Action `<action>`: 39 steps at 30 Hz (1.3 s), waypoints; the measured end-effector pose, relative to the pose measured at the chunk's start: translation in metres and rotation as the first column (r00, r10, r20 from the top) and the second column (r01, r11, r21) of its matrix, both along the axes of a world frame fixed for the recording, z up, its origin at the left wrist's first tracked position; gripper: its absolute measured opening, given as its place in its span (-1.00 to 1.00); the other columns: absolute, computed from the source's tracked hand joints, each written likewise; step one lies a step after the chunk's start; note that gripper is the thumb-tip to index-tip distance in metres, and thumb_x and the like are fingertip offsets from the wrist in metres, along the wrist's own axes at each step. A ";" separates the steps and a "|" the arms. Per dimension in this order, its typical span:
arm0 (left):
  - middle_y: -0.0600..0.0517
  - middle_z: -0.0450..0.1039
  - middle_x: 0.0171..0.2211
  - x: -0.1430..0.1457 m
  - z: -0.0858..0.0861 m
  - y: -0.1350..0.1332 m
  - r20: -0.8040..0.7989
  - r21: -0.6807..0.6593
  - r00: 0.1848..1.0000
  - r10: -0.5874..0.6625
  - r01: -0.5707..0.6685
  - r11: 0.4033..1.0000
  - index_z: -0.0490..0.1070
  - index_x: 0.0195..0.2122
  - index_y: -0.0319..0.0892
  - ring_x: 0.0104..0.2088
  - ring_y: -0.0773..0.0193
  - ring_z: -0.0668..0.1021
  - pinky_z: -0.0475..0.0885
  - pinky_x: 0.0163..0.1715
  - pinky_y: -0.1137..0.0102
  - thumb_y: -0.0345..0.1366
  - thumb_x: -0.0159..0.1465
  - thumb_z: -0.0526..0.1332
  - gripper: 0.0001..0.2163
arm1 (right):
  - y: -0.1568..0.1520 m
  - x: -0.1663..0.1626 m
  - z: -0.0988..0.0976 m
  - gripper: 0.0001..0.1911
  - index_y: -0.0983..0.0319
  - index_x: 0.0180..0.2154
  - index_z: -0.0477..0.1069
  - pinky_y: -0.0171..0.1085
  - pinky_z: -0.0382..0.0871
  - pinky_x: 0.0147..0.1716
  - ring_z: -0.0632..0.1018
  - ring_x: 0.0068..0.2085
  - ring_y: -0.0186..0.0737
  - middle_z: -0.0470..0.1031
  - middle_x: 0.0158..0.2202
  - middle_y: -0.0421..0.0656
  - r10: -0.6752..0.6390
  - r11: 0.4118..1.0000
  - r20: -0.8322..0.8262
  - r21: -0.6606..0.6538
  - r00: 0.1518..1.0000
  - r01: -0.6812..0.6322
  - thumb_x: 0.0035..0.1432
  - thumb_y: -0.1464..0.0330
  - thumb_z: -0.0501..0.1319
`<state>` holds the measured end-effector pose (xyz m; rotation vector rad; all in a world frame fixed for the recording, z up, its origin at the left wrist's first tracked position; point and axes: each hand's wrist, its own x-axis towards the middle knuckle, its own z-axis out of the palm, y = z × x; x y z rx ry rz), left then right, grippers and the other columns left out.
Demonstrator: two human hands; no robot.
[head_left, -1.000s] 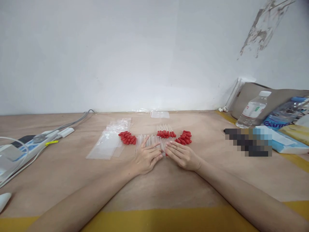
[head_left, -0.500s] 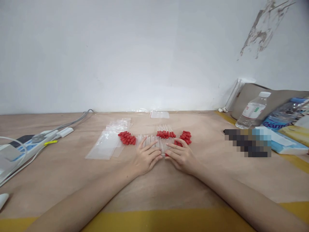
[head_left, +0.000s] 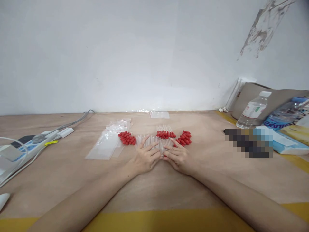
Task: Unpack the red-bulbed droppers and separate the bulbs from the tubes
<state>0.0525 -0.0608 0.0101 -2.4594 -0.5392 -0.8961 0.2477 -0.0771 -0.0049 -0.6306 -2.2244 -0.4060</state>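
My left hand [head_left: 147, 157] lies at the near end of a row of clear thin tubes [head_left: 151, 140], its fingertips pinched together at a tube end that is mostly hidden. Facing it, my right hand [head_left: 179, 158] is closed on a small red rubber bulb [head_left: 165, 156], and the two hands' fingertips almost touch there. One pile of red rubber bulbs [head_left: 127, 138] sits left of the tubes, another pile [head_left: 183, 138] beyond my right hand. Behind the row lie several tubes with red bulbs on their ends [head_left: 165, 134].
Clear zip bags [head_left: 102, 146] lie to the left, and a small clear bag [head_left: 159, 114] near the wall. A power strip [head_left: 31, 148] with cables stands far left. At the right are a water bottle [head_left: 253, 109], a tissue pack [head_left: 283, 141] and a blurred dark object [head_left: 251, 145].
My right hand has shifted slightly left, bringing the red bulb closer to my left fingertips. The tube end seen between the hands is now mostly covered.
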 end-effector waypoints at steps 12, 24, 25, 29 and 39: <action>0.11 0.52 -0.37 -0.006 0.005 -0.012 0.015 -0.317 1.000 0.001 0.004 0.948 0.39 -0.38 -0.14 0.00 0.25 0.41 -0.25 0.18 0.05 -0.35 0.28 -0.01 -0.80 | 0.000 0.012 0.011 -0.80 0.45 -0.20 0.39 -0.07 0.31 0.05 0.42 -0.01 -0.07 0.52 -0.25 0.01 -0.021 0.907 0.213 0.414 0.977 -0.071 0.09 0.53 0.14; 0.12 0.48 -0.25 -0.013 0.007 -0.014 0.054 -0.369 0.998 0.023 -0.001 0.929 0.39 -0.34 -0.11 -0.09 0.26 0.39 -0.06 0.12 0.10 -0.34 0.29 -0.03 -0.79 | -0.002 0.031 0.015 -0.71 0.36 -0.08 0.33 -0.10 0.30 0.04 0.38 0.04 -0.18 0.50 -0.17 -0.07 -0.023 0.900 0.239 0.428 0.971 -0.084 0.15 0.55 0.03; 0.10 0.47 -0.26 -0.017 0.007 -0.011 0.083 -0.374 0.995 0.051 -0.016 0.927 0.38 -0.33 -0.11 -0.12 0.26 0.40 -0.01 0.10 0.11 -0.34 0.30 -0.04 -0.79 | -0.001 0.038 0.016 -0.71 0.33 -0.07 0.33 -0.09 0.29 0.04 0.38 0.03 -0.18 0.50 -0.17 -0.08 -0.037 0.908 0.201 0.416 0.979 -0.051 0.15 0.55 0.03; 0.01 0.38 -0.32 -0.035 0.005 0.008 0.217 -0.399 0.951 0.218 -0.117 0.910 0.36 -0.31 -0.17 -0.28 0.29 0.41 0.29 -0.17 0.31 -0.34 0.31 -0.07 -0.77 | 0.011 0.065 0.017 -0.75 0.17 -0.14 0.40 -0.12 0.26 -0.03 0.51 -0.15 -0.23 0.53 -0.25 -0.15 -0.287 0.917 -0.112 0.256 0.951 0.306 0.12 0.46 0.13; -0.01 0.26 -0.30 -0.042 -0.009 0.030 0.272 -0.394 0.910 0.314 -0.192 0.899 0.28 -0.07 -0.18 -0.30 0.29 0.41 0.38 -0.29 0.38 -0.48 0.21 -0.04 -0.71 | 0.058 0.109 0.002 -0.64 0.33 -0.20 0.36 -0.30 0.32 -0.49 0.38 -0.52 -0.34 0.42 -0.42 -0.13 -0.655 0.723 -0.430 -0.594 0.621 0.352 -0.03 0.24 0.16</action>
